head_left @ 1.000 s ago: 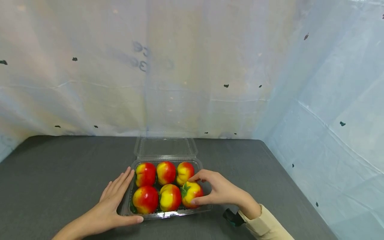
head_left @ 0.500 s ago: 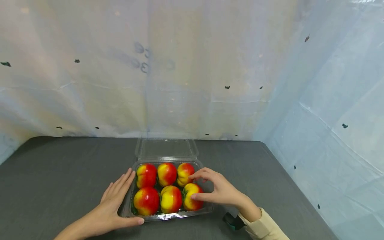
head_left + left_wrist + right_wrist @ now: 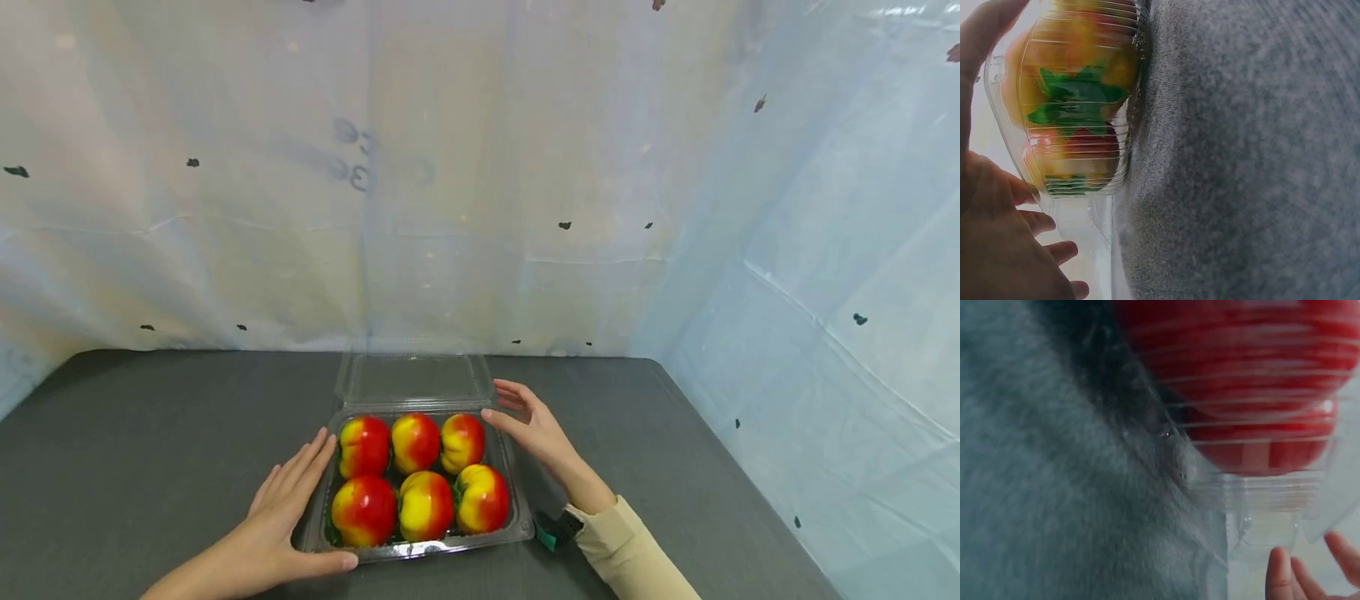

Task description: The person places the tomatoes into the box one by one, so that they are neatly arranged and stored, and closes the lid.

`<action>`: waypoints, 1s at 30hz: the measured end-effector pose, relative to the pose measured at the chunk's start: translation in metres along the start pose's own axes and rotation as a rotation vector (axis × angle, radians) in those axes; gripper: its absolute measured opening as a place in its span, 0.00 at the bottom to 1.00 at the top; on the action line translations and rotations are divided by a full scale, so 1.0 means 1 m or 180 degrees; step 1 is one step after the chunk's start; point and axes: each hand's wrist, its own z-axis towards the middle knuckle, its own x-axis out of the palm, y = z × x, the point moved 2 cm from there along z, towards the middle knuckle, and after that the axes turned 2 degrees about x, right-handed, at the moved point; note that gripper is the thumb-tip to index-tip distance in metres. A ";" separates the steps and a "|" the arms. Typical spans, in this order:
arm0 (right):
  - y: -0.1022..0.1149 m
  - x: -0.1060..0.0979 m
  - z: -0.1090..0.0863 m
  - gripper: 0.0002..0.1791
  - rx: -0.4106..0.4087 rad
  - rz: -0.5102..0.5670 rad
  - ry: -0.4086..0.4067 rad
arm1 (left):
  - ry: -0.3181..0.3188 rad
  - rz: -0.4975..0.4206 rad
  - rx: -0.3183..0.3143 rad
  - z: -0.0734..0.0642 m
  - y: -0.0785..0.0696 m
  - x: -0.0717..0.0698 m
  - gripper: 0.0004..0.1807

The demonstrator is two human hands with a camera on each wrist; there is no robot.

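A clear plastic clamshell box (image 3: pixel 522 521) holds several red-and-yellow fruits in two rows. A fruit (image 3: pixel 482 498) sits at its front right corner. Green star-shaped leaves (image 3: pixel 1079 97) show through the box wall in the left wrist view. My left hand (image 3: pixel 281 517) lies along the box's left side, fingers straight, with the thumb at the front corner. My right hand (image 3: pixel 543 433) is by the back right corner, holding nothing, its thumb tip right at the rim and its fingers beside the lid (image 3: pixel 412 379). That lid is folded back flat behind the box.
The box stands on a dark grey cloth-covered table (image 3: pixel 187 433). Translucent plastic sheeting (image 3: pixel 465 167) hangs behind, and another sheet (image 3: pixel 847 375) runs along the right. A black band (image 3: pixel 558 527) sits below the right sleeve (image 3: pixel 626 542).
My right hand has let go of the front right fruit and moved back to the box's rear corner. That fruit has turned, so its leaves face left. The left hand stays put.
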 end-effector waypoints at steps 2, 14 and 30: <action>-0.003 0.001 0.004 0.36 0.0102 0.0107 -0.0037 | 0.0006 -0.0019 -0.0002 0.000 0.001 0.000 0.64; -0.016 0.001 0.035 0.37 0.0554 0.1101 0.0214 | 0.0058 -0.0104 0.0034 0.000 0.000 0.000 0.63; -0.028 0.004 0.053 0.29 0.0812 0.1870 0.0565 | 0.0032 -0.0156 0.0147 -0.003 0.002 0.005 0.62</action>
